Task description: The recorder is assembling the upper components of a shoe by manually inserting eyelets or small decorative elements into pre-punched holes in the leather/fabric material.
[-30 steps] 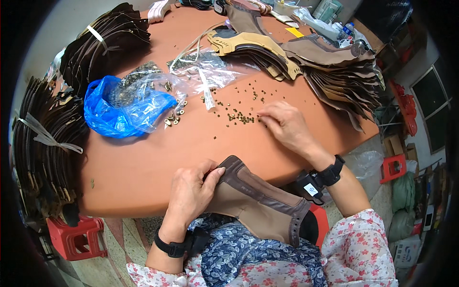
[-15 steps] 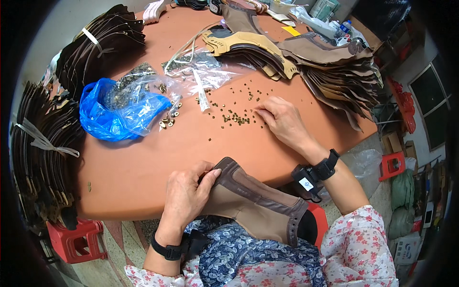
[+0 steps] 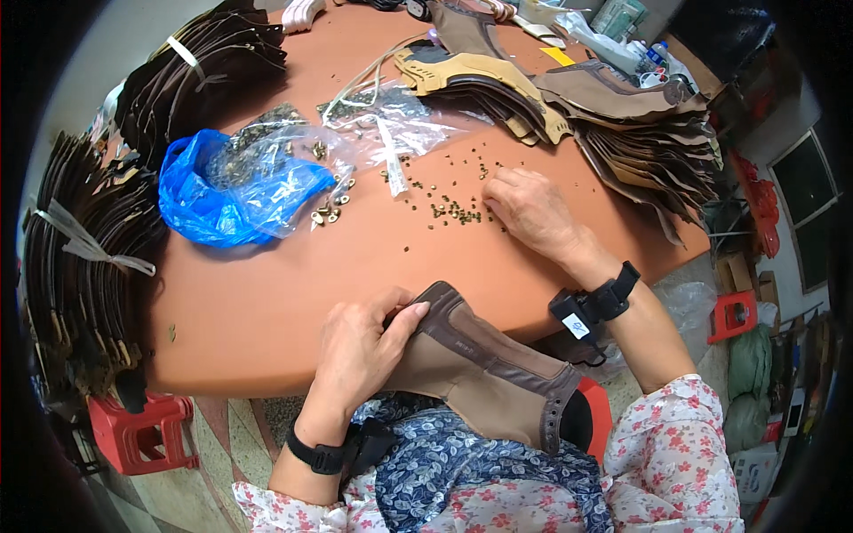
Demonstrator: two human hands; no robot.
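Observation:
My left hand [image 3: 362,348] is closed on the upper edge of a brown shoe upper [image 3: 499,371], thumb on top. The piece has dark brown trim and a row of eyelet holes at its lower right end. It hangs over the table's front edge, above my lap. Farther off, my right hand [image 3: 531,211] rests at the right side of a scatter of small brass-coloured metal pieces [image 3: 458,213]. Its fingers are curled together toward the tabletop, and their tips are hidden, so whatever they pinch does not show.
A blue plastic bag [image 3: 197,200] and clear bags of metal pieces [image 3: 391,120] lie beyond my left hand. Bundled dark shoe pieces [image 3: 89,266] line the left edge. Stacked brown uppers [image 3: 635,124] lie at far right. Red stools [image 3: 142,435] stand below.
The view has shifted a little, moving the scene slightly right. My right hand's fingers have curled in more beside the metal pieces. My left hand keeps its grip on the shoe upper.

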